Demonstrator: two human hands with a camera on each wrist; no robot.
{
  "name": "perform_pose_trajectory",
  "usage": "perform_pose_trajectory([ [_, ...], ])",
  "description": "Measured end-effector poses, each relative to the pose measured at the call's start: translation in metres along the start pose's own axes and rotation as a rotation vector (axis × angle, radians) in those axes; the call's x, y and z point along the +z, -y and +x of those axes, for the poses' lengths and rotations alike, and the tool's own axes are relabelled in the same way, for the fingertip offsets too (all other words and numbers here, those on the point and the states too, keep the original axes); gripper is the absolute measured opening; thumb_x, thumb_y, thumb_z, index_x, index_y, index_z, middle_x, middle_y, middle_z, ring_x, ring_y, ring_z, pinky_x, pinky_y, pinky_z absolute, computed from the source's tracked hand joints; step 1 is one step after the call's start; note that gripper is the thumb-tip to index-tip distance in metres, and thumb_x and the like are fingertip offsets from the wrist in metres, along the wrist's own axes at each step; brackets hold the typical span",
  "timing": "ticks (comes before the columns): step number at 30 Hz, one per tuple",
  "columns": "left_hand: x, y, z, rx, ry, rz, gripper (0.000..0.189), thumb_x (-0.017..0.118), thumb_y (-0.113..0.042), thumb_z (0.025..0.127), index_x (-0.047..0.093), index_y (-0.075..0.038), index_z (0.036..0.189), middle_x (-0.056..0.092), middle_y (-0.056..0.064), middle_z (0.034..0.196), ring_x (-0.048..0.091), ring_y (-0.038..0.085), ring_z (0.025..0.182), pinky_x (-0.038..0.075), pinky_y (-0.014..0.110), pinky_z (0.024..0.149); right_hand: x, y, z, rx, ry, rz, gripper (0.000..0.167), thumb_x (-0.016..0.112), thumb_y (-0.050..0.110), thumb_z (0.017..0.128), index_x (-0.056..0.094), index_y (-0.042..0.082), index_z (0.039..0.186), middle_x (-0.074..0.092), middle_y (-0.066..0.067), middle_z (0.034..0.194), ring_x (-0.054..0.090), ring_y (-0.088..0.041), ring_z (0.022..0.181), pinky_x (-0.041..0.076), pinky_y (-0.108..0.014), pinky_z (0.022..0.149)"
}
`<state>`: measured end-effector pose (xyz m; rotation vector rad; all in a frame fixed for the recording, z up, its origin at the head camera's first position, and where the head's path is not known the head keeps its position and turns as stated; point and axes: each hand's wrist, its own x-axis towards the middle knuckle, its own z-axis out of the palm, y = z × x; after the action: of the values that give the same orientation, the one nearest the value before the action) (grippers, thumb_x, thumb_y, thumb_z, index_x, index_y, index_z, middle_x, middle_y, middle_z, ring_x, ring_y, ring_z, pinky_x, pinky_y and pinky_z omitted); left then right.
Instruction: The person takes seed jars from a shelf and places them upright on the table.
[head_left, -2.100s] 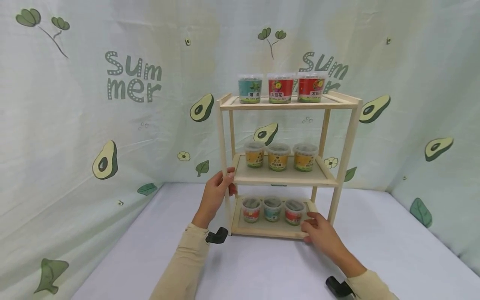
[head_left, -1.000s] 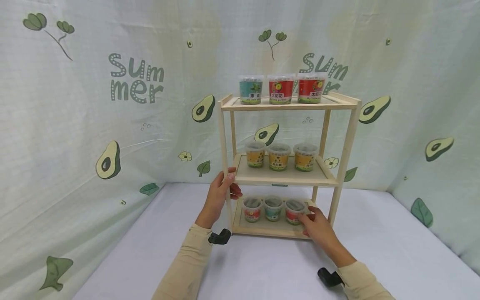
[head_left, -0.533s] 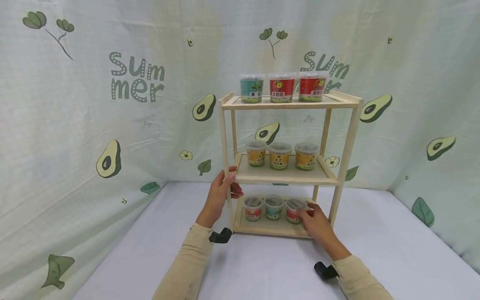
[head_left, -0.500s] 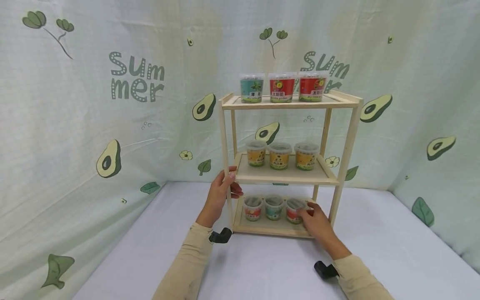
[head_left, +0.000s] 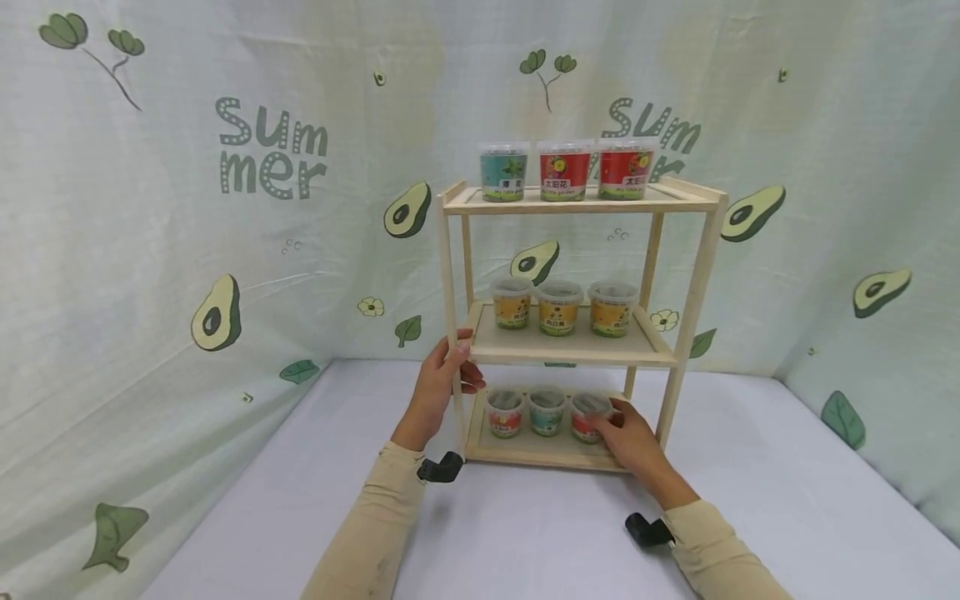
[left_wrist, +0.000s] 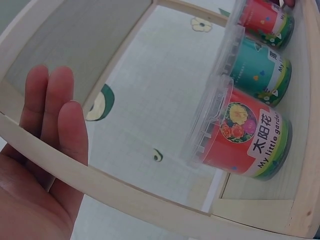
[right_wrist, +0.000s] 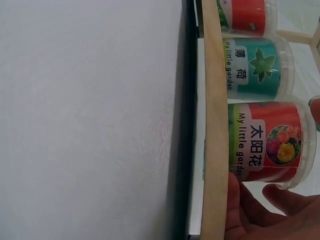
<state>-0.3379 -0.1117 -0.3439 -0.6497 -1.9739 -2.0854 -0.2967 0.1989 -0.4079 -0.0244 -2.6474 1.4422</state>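
A three-tier wooden shelf rack (head_left: pixel 570 358) stands on the table. My left hand (head_left: pixel 438 383) grips its left front post, thumb in front and fingers reaching past it; the left wrist view shows those fingers (left_wrist: pixel 72 130) beyond the wood. On the bottom tier, my right hand (head_left: pixel 633 437) holds the rightmost red-labelled plastic tub (right_wrist: pixel 265 142) from its right side, fingers at its wall and a fingertip at its lid rim. Beside that tub sit a teal-labelled tub (head_left: pixel 546 414) and another red-labelled tub (left_wrist: pixel 245 135), in one row.
Three yellow-labelled tubs (head_left: pixel 558 312) sit on the middle tier. On the top tier are a teal tub (head_left: pixel 503 175) and two red tubs (head_left: pixel 564 173). A printed curtain (head_left: pixel 300 217) hangs behind the white table (head_left: pixel 360 425).
My right hand has moved from the bottom tier's front right corner up and left onto the right red tub. My left hand stays at the post.
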Motion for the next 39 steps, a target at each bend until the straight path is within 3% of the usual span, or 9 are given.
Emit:
perform_pose_trajectory([
  [4,0.001,-0.0009,-0.0005,-0.004,0.004,-0.003,0.045,0.054,-0.044,0.103,0.054,-0.016,0.139,0.064,0.014,0.083,0.068,0.025,0.072,0.057,0.036,0.069,-0.0004,-0.0024,-0.0002,-0.016,0.01,-0.006,0.087,0.061,0.056,0.095,0.031,-0.004,0.151,0.047,-0.03,0.142,0.048,-0.038,0.128,0.042,-0.053,0.103],
  [10,-0.0003,0.0005,-0.0019,-0.003,0.003,-0.014,0.045,0.054,-0.043,0.103,0.054,-0.015,0.139,0.063,0.015,0.083,0.067,0.025,0.071,0.056,0.036,0.069,0.002,-0.0068,0.0003,-0.034,0.02,-0.044,0.096,0.059,0.066,0.091,0.03,-0.003,0.152,0.044,-0.031,0.145,0.044,-0.043,0.134,0.039,-0.055,0.107],
  [23,-0.0012,-0.0005,-0.0002,0.012,0.015,-0.004,0.043,0.054,-0.042,0.104,0.054,-0.016,0.138,0.063,0.019,0.084,0.067,0.026,0.072,0.056,0.037,0.069,0.0017,-0.0087,0.0004,-0.034,-0.034,-0.033,0.084,0.058,0.056,0.097,0.035,-0.007,0.149,0.052,-0.029,0.137,0.052,-0.039,0.125,0.044,-0.051,0.101],
  [28,-0.0011,-0.0031,0.0003,0.014,0.014,0.001,0.043,0.054,-0.04,0.104,0.054,-0.014,0.138,0.063,0.018,0.083,0.067,0.025,0.072,0.056,0.037,0.069,0.0007,-0.0063,0.0018,-0.017,-0.04,0.02,0.089,0.056,0.062,0.095,0.034,-0.006,0.149,0.05,-0.028,0.141,0.05,-0.039,0.129,0.041,-0.052,0.105],
  [39,-0.004,-0.0033,0.0018,-0.01,0.013,-0.003,0.044,0.056,-0.042,0.102,0.056,-0.015,0.137,0.063,0.02,0.082,0.067,0.026,0.072,0.056,0.037,0.069,0.0018,-0.0019,-0.001,0.027,-0.05,0.162,0.082,0.057,0.052,0.098,0.032,-0.01,0.146,0.051,-0.028,0.135,0.058,-0.033,0.115,0.056,-0.034,0.083],
])
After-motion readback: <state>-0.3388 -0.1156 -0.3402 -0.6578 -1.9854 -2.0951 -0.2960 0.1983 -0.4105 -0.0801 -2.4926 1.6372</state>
